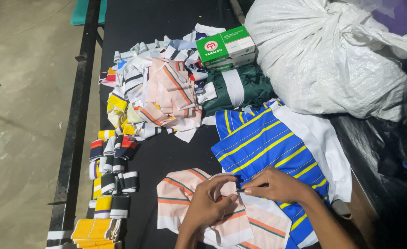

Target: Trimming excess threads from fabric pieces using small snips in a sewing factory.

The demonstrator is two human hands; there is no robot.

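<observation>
My left hand (210, 203) presses down on a pale pink fabric piece with orange and green stripes (180, 198) lying on the black table (166, 152), fingers pinching its edge. My right hand (277, 184) rests beside it with fingers closed on a small dark tool at the same edge; what kind of tool I cannot tell. Under my right hand lies a blue fabric piece with yellow and white stripes (258, 143) over white cloth (325, 143).
A loose heap of striped fabric scraps (159, 92) fills the table's middle. Folded striped bands (113, 170) line the left edge. A green and white box (225, 46) sits on dark green cloth (254, 85). A big white woven sack (332, 55) stands right.
</observation>
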